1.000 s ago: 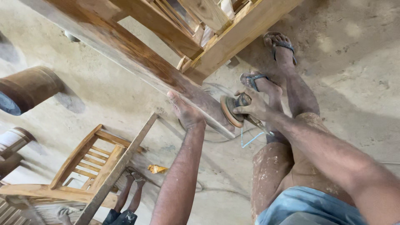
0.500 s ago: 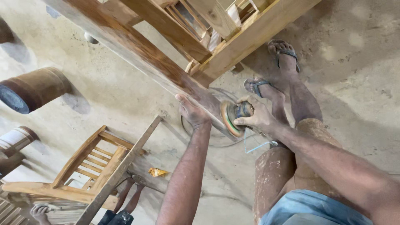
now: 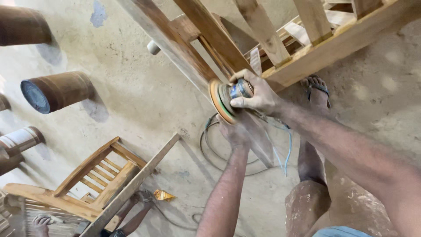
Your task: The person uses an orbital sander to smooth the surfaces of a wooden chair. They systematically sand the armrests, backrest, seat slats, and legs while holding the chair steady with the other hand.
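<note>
Right hand [image 3: 258, 94] is wrapped closed around the body of a disc sander [image 3: 223, 100]. Its round orange-rimmed pad sits edge-on against the side of a long sloping wooden rail [image 3: 184, 57], part of a large slatted wooden frame [image 3: 333, 48] overhead. Left hand [image 3: 234, 134] lies below the sander, pressed to the underside of the same rail; fingers are hidden behind the wood, so whether it clasps the rail or only braces it cannot be told.

Change since half a second and one second ago: the sander and right hand sat lower on the rail, close to the sandalled foot [image 3: 316, 87]. Now the sander is well up the rail, nearer the frame's crosspieces. The left hand has followed up, staying just beneath the tool. Reading: the sanding pass runs upward along the rail, and the lower stretch has been covered already.

A thin blue cord [image 3: 287, 149] trails from the tool, with a dark cable [image 3: 208, 149] looped on the dusty concrete floor [image 3: 131, 87].

Packages, labels, signs: none legible. A small yellow-orange wrapper [image 3: 162, 195], crumpled and roughly triangular, lies on the floor at lower centre. At left are brown cylinders [image 3: 57, 92], one with a dark round end face. A wooden chair [image 3: 87, 180] lies at lower left. Another person's hand [image 3: 41, 221] works at the bottom left corner.
</note>
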